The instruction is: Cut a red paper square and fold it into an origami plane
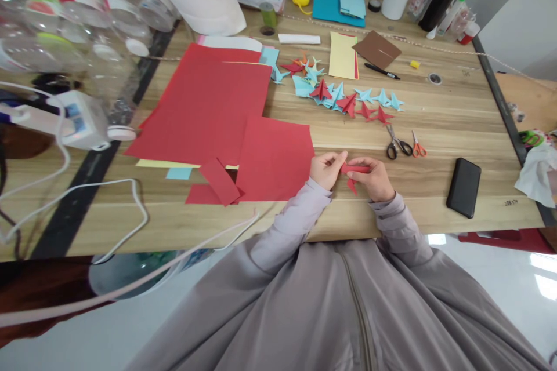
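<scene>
Near the table's front edge, my left hand (327, 170) and my right hand (373, 177) come together around a small folded piece of red paper (357, 168). The fingers of my right hand pinch its strip-like part, and a pointed end hangs below. My left thumb and forefinger close on its left end. Large red sheets (209, 104) lie stacked to the left, with small red strips (220, 181) at their lower edge. Beyond my hands, several folded red and light blue paper figures (337, 96) form a rough row.
Black scissors (394, 144) and small orange scissors (418, 145) lie beyond my right hand. A black phone (463, 188) rests at the right. Plastic bottles (82, 17) and a white cable (137, 197) occupy the left. Yellow paper (343, 55) and a pen (382, 71) lie further back.
</scene>
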Tool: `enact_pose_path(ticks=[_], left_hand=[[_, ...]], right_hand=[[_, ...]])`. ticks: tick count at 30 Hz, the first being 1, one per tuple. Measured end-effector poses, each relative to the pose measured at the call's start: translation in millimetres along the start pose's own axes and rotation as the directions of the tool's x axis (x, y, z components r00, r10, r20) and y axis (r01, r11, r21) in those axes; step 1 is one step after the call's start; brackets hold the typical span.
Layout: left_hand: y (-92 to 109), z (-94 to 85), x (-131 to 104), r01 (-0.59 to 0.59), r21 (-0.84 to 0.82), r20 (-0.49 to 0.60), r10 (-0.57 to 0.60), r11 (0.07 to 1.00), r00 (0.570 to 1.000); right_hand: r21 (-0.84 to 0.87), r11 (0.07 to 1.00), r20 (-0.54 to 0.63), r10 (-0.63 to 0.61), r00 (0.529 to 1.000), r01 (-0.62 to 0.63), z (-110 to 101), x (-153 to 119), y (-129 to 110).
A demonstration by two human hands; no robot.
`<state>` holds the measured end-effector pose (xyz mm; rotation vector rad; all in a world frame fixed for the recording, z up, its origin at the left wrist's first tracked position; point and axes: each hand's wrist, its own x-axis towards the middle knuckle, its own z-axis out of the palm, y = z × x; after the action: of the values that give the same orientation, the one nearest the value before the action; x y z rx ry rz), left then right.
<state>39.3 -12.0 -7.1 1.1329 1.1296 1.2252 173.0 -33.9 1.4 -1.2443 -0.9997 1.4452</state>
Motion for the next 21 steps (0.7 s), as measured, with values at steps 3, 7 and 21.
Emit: enact_pose_path(ticks=[3, 7, 21], left_hand=[[-1.8, 1.6, 1.1, 0.0, -0.039, -0.027, -0.001, 0.999, 1.0], [-4.1, 2.7, 0.7, 0.081, -0.091, 0.009, -0.081, 0.993, 0.997], [-4.6, 0.0, 3.9, 0.187, -0.25, 0.165, -0.149, 0.95, 0.975]], right_hand=[[-0.036, 0.999, -0.022, -0.018, 1.0, 0.017, 0.5, 0.0, -1.1], [-0.032, 0.999, 0.005, -0.012, 1.0, 0.012, -0.3, -0.5, -0.8], [0.058, 0.998, -0.119, -0.003, 0.993, 0.01, -1.0, 0.9, 0.9]])
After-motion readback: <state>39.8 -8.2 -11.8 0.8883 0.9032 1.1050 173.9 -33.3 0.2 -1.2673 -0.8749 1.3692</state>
